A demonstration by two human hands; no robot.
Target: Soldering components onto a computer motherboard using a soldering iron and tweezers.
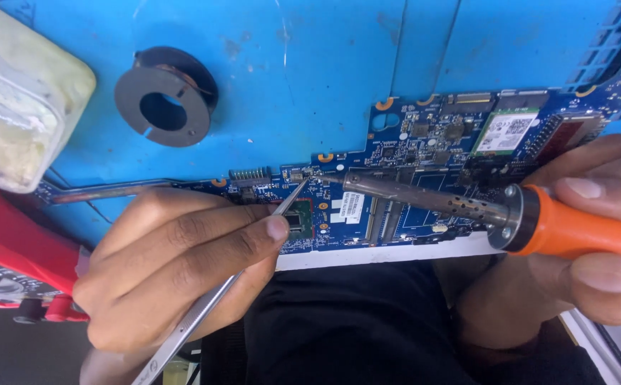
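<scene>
We see a blue circuit board [424, 178] lying on a blue work mat [289, 78], its near edge running along the white front edge of the bench [382, 255], just above a dark lap. The board stretches from a thin arm at its left end to the right border of the view.

Our left hand [175, 271] rests over the board's near-left corner, thumb and forefinger pinched shut on a pair of steel tweezers [211, 299]. The tweezers rise at a slant, and their points meet the board near its upper-left edge, beside a small connector.

Our right hand [596, 235] comes in from the board's right side, fingers wrapped tight around the orange handle of a soldering iron [481, 210]. The iron's metal barrel lies low across the board, pointing left, and its tip ends just beside the tweezer points; we cannot tell whether tip and tweezers touch.

Above the board, the mat lies bare over a broad stretch. To the board's upper left sits a dark spool [166, 96] with a hole through its middle, well apart from both tools. Farther left, at the mat's edge, stands a pale, smeared plastic tub [18, 93], and below it, left of the left hand, a red meter [11, 264] crowds the board's left end.
</scene>
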